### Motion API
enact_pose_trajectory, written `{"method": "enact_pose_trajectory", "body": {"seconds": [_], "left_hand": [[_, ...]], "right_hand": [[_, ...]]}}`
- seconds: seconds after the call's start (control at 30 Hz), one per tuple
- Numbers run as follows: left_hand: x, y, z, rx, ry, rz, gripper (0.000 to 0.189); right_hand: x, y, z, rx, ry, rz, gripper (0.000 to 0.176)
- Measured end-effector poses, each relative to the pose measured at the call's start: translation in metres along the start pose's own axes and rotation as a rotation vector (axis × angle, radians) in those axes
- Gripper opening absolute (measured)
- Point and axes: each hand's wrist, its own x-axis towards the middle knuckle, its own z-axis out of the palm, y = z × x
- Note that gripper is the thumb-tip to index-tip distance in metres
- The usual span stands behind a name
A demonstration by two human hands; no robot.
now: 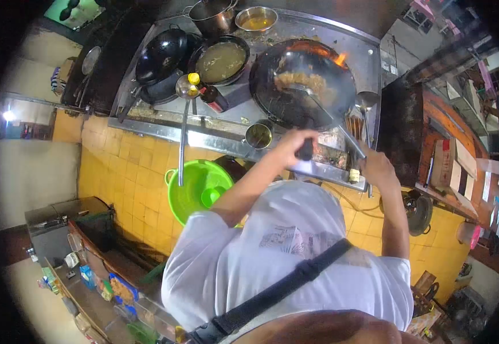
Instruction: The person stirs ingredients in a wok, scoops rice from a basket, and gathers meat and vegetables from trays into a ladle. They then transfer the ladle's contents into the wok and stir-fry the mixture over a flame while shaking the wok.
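A large black wok (272,103) sits on the stove, with browned food (302,82) in its far half and faint steam over it. Flame (340,59) shows at its far right rim. My left hand (295,145) is closed round the dark wok handle (305,151) at the near side. In my right hand (379,169) is a long metal wok ladle (341,129), slanting down to the left into the wok. Its head lies at the food and is partly hidden.
The metal stove top (238,109) also bears a pan of cloudy liquid (220,62), a dark bottle (212,98), a small metal cup (258,136) and an upturned black wok (161,56). Another ladle (366,100) rests at right. A green basin (176,198) stands below left.
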Motion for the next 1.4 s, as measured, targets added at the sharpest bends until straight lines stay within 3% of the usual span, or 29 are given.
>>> {"method": "enact_pose_trajectory", "body": {"seconds": [0.03,0.07,0.13,0.17,0.2,0.27,0.3,0.37,0.43,0.53,0.6,0.63,0.67,0.73,0.77,0.8,0.87,0.9,0.93,0.97,1.0,1.07,1.13,1.17,1.2,1.27,1.33,1.4], "left_hand": [[0.003,-0.012,-0.010,0.005,0.000,-0.004,0.006],[-0.008,-0.021,-0.007,0.447,-0.039,0.332,0.007],[-0.033,-0.037,0.020,0.032,0.148,0.122,0.008],[-0.058,-0.038,0.034,0.058,0.113,0.041,0.009],[-0.076,-0.040,0.037,0.076,0.085,-0.047,0.009],[-0.070,-0.031,0.027,0.098,0.090,-0.081,0.009],[-0.065,-0.032,0.018,0.107,0.094,-0.128,0.009],[-0.020,-0.032,-0.022,0.221,0.089,0.107,0.010],[0.026,-0.033,-0.062,0.296,0.076,0.253,0.012],[0.066,-0.028,-0.078,0.453,0.131,0.320,0.018],[0.069,-0.029,-0.073,0.499,0.250,0.342,0.019],[0.084,-0.033,-0.089,0.430,0.191,0.335,0.026],[0.087,-0.030,-0.086,0.435,0.187,0.334,0.026],[0.088,-0.031,-0.084,0.443,0.265,0.362,0.029],[0.081,-0.027,-0.072,0.461,0.354,0.293,0.020],[0.087,-0.028,-0.073,0.448,0.356,0.293,0.020],[0.098,-0.026,-0.080,0.451,0.309,0.145,0.012],[0.049,-0.021,-0.015,0.196,0.419,0.190,0.016],[0.020,-0.021,0.021,0.199,0.430,0.223,0.016],[-0.004,-0.019,0.039,0.037,0.113,0.238,0.016],[-0.033,-0.016,0.055,0.035,0.119,0.239,0.016],[-0.070,-0.006,0.079,-0.322,-0.088,-0.063,0.015],[-0.057,0.003,0.062,-0.009,-0.010,-0.017,0.014],[-0.035,0.012,0.039,-0.037,-0.054,-0.111,0.016],[-0.014,0.013,0.013,-0.080,-0.120,-0.039,0.015],[0.008,-0.004,-0.012,0.191,0.183,0.101,0.013],[-0.036,-0.020,0.031,0.155,0.371,0.001,0.007],[-0.069,-0.046,0.038,0.089,0.128,-0.012,0.004]], "right_hand": [[0.005,-0.004,0.002,-0.069,-0.060,0.118,0.053],[0.003,-0.003,0.006,-0.063,-0.058,0.121,0.053],[0.015,0.010,0.012,-0.049,0.095,0.114,0.055],[0.031,0.054,0.040,-0.103,0.187,-0.026,0.050],[0.025,0.050,0.027,-0.096,0.176,-0.028,0.050],[0.015,0.035,-0.025,0.567,-0.172,0.268,0.042],[0.018,0.032,-0.021,0.674,-0.169,0.321,0.038],[0.043,0.011,0.007,0.477,-0.119,0.264,0.038],[0.117,0.054,0.140,0.094,0.184,-0.138,0.038],[0.135,0.046,0.109,0.090,0.015,-0.034,0.037],[0.112,0.053,0.032,-0.097,0.088,-0.181,0.034],[0.113,0.047,0.007,0.154,-0.062,0.081,0.032],[0.120,0.042,0.018,0.157,-0.057,0.085,0.032],[0.145,0.038,0.084,-0.420,0.215,-0.066,0.032],[0.179,0.047,0.134,-0.145,0.283,-0.069,0.030],[0.166,0.037,0.124,-0.153,0.276,-0.076,0.030],[0.133,-0.005,0.088,0.238,0.049,-0.052,0.031],[0.108,-0.005,0.055,0.174,0.012,-0.021,0.031],[0.083,-0.005,0.024,0.108,-0.026,0.008,0.033],[0.058,-0.006,-0.008,0.042,-0.067,0.034,0.038],[0.032,-0.021,-0.037,-0.195,-0.032,0.070,0.037],[0.015,-0.017,-0.038,-0.355,0.015,0.010,0.038],[0.001,-0.012,-0.024,-0.295,0.073,-0.052,0.046],[-0.005,-0.013,-0.021,-0.283,0.105,-0.107,0.051],[-0.009,-0.015,-0.020,-0.286,0.101,-0.103,0.051],[-0.018,-0.020,-0.016,-0.232,0.142,-0.176,0.051],[-0.018,-0.023,-0.012,-0.199,0.124,-0.168,0.053],[-0.016,-0.027,-0.001,-0.297,0.146,-0.043,0.053]]}}
